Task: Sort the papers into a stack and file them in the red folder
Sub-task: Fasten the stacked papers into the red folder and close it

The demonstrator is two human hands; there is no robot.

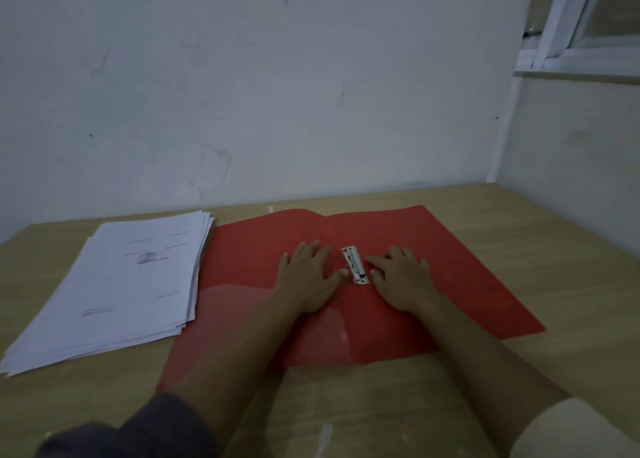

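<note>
The red folder (450, 270) lies open and flat in the middle of the wooden table (561, 246). A white metal clip (355, 265) sits on its inner spine. My left hand (308, 277) rests palm down on the folder's left half, its thumb touching the clip's near end. My right hand (401, 279) lies flat just right of the clip, fingertips at its edge. Neither hand holds anything. A loose stack of white printed papers (124, 284) lies to the left of the folder, its right edge slightly over the folder's left flap.
A pale wall stands right behind the table's far edge. A second wall with a window frame (568, 52) closes the right side. Bare wood shows in front of the folder and to its right.
</note>
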